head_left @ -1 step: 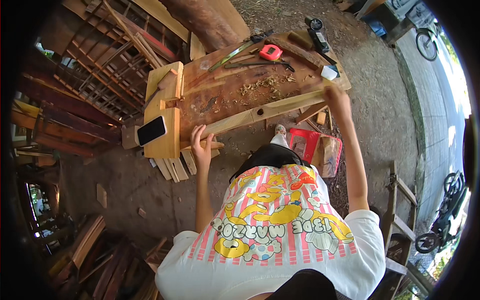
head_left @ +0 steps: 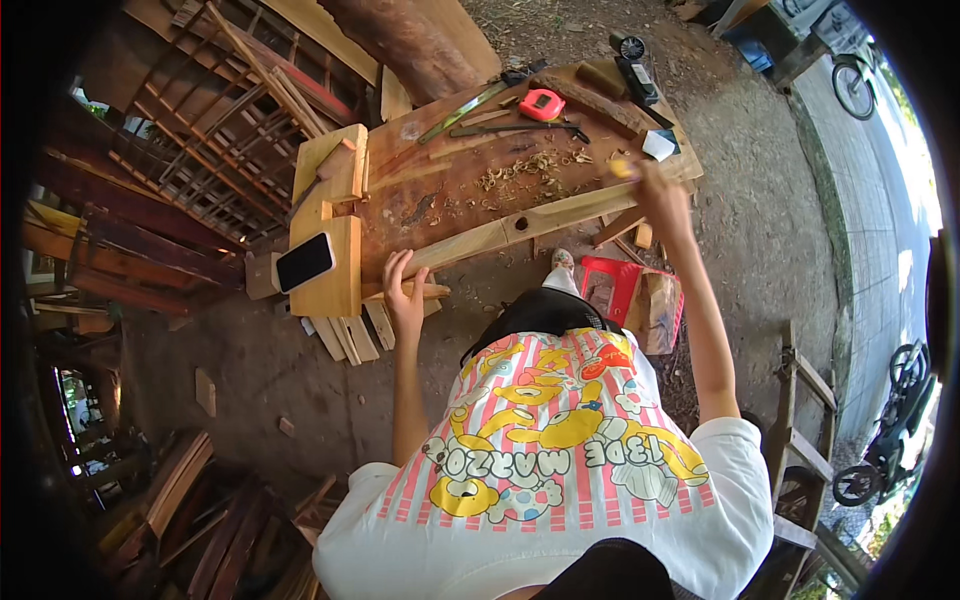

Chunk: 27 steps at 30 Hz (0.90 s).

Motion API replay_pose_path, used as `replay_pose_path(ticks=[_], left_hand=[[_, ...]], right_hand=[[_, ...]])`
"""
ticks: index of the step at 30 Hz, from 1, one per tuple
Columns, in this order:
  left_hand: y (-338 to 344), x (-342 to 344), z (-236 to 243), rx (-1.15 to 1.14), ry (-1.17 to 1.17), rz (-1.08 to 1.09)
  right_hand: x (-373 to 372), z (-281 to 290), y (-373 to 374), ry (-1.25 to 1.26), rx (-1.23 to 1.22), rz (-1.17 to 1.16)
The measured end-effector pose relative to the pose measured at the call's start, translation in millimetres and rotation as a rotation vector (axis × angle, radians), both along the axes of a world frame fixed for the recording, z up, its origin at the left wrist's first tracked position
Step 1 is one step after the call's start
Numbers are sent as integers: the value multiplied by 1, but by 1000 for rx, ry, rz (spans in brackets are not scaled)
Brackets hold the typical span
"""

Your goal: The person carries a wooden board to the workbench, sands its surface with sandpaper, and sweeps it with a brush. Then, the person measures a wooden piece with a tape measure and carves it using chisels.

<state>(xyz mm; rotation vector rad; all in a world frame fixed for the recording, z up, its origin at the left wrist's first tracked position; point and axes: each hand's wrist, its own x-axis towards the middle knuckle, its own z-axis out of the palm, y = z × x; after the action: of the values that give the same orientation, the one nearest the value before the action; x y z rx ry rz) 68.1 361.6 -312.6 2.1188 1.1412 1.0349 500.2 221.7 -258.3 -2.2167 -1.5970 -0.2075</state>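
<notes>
A long pale wooden strip [head_left: 470, 240] with a dark knot lies along the near edge of the workbench [head_left: 385, 215]. At its left end, my left hand [head_left: 405, 285] grips the wood, fingers over the top and thumb beside them. My right hand [head_left: 660, 195] is above the strip's right end, slightly blurred, closed round a small yellow thing [head_left: 622, 168] whose kind I cannot make out. Curled wood shavings [head_left: 525, 172] lie behind the strip. Near the right hand is a white and dark folded piece [head_left: 659, 145].
A red tape measure [head_left: 541, 104], a hand saw [head_left: 520, 129] and a long green-edged tool [head_left: 465, 110] lie at the back of the bench. A phone [head_left: 305, 262] rests on the left block. A red plastic stool [head_left: 610, 285] stands below; stacked timber [head_left: 130, 245] fills the left.
My right hand has shifted slightly left and lifted, and the yellow thing now shows at its fingers. My left hand and the wooden strip have stayed put.
</notes>
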Motion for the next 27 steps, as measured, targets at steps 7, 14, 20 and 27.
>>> replay_pose_path(ticks=[7, 14, 20, 27], left_hand=[[-7, 3, 12, 108, 105, -14], [-27, 24, 47, -95, -268, 84], [-16, -20, 38, -92, -400, 360], [-17, -6, 69, 68, 213, 103]], right_hand=[[-173, -15, 71, -510, -74, 452], [-266, -9, 105, 273, -80, 776], [-213, 1, 85, 533, 3, 825], [-140, 38, 37, 598, -60, 562]])
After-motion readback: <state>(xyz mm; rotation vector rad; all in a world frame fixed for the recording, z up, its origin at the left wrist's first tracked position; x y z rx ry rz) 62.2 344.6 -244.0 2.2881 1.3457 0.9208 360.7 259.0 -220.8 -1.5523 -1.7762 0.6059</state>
